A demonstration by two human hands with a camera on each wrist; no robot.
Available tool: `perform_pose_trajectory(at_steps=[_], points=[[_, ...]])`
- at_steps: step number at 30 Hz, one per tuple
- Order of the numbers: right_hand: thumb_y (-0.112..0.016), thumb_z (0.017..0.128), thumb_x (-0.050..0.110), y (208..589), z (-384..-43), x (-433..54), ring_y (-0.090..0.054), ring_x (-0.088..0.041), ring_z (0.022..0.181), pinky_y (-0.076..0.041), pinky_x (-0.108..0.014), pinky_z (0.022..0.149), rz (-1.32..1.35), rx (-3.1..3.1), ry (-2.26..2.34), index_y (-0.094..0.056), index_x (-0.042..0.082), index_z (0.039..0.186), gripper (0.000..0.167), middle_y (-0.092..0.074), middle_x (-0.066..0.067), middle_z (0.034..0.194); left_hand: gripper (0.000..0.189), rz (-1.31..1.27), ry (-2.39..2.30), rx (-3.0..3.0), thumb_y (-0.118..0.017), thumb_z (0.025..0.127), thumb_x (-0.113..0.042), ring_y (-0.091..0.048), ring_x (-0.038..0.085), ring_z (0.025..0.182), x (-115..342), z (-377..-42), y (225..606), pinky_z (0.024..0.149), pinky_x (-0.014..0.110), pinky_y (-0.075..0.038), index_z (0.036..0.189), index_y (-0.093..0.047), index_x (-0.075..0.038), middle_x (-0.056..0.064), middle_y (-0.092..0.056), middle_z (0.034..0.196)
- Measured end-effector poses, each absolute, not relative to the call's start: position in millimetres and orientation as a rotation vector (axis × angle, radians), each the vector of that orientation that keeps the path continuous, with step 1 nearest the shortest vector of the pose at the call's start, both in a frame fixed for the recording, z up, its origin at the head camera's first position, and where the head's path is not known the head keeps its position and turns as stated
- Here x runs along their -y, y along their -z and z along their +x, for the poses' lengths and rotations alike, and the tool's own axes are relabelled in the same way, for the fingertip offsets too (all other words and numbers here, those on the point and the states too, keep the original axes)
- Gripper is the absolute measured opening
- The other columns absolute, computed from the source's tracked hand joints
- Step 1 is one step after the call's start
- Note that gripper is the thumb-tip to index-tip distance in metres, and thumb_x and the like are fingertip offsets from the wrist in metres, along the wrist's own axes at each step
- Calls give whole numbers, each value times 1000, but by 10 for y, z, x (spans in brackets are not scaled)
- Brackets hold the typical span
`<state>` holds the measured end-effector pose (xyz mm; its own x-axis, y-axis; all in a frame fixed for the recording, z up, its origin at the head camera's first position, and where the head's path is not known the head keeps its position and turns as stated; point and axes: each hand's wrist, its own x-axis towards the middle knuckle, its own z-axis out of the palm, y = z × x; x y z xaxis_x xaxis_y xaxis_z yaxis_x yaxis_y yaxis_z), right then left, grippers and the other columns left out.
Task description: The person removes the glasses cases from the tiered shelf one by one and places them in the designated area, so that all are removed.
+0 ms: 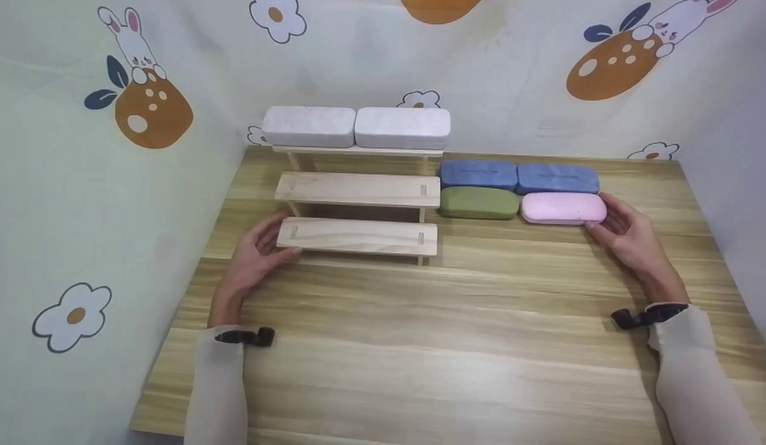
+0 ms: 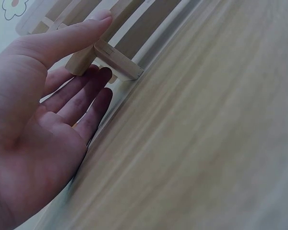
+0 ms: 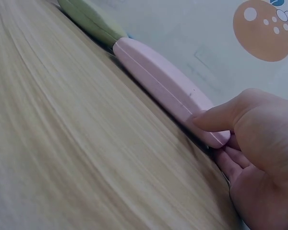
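A three-tier wooden stepped rack (image 1: 358, 235) stands at the back left of the table. My left hand (image 1: 256, 250) grips the left end of its lowest step, thumb along the front edge and fingers behind; the left wrist view shows the thumb (image 2: 72, 40) over the step's end. At the right, a pink glasses case (image 1: 563, 208) lies on the table with a seam along its side. My right hand (image 1: 630, 238) holds its right end between thumb (image 3: 216, 117) and fingers. Left of it, end to end, is a green glasses case (image 1: 479, 203).
Two blue cases (image 1: 479, 173) lie in a row right behind the green and pink ones. On the rack's top step sit two white cases (image 1: 309, 127) side by side. A printed cloth (image 1: 494, 80) with rabbits and flowers hangs behind the wood-grain table (image 1: 451, 346).
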<state>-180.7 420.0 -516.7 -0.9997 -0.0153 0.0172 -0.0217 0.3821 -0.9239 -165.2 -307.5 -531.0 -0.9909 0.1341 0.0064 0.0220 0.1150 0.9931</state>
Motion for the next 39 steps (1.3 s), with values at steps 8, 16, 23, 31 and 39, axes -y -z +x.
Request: perform_pose_trajectory(at_steps=[8, 16, 23, 31, 39], points=[[-79, 100, 12, 5163, -1804, -4204, -40, -34, 160, -42, -12, 120, -25, 2654, -1697, -31, 0, 168, 84, -36, -28, 172, 86, 160, -2025, -2283, -89, 88, -2, -53, 23, 150, 3077, -1645, 5305, 121, 18, -45, 162, -46, -6, 16, -54, 163], [-82, 99, 19, 5166, -1819, -4205, -34, -35, 163, -33, -19, 130, -40, 2687, -1624, -28, 2, 170, 91, -33, -25, 174, 86, 163, -2054, -2255, -89, 88, -1, -54, 19, 149, 3079, -1639, 5314, 120, 18, -46, 162, -45, -4, 17, -54, 163], [-81, 99, 19, 5165, -1815, -4206, -33, -38, 163, -35, -20, 130, -62, 2692, -1630, -25, 1, 170, 92, -31, -27, 175, 87, 168, -2034, -2270, -89, 88, -2, -54, 22, 150, 3071, -1645, 5315, 121, 19, -46, 163, -44, -4, 16, -54, 163], [-82, 98, 35, 5086, -1814, -4125, -22, -42, 165, -17, -53, 140, -177, 2592, -1522, -20, 14, 174, 101, -21, -19, 180, 87, 185, -2042, -2265, -89, 88, 0, -54, 21, 149, 3058, -1660, 5307, 121, 19, -46, 163, -45, -5, 17, -53, 164], [-82, 97, 19, 4721, -1748, -3664, -37, -25, 158, -30, -39, 134, -65, 2331, -1490, -43, 12, 165, 78, -43, -13, 169, 86, 199, -2053, -2264, -89, 87, 1, -59, 16, 143, 3058, -1650, 5295, 119, 19, -48, 162, -47, -6, 18, -56, 160]])
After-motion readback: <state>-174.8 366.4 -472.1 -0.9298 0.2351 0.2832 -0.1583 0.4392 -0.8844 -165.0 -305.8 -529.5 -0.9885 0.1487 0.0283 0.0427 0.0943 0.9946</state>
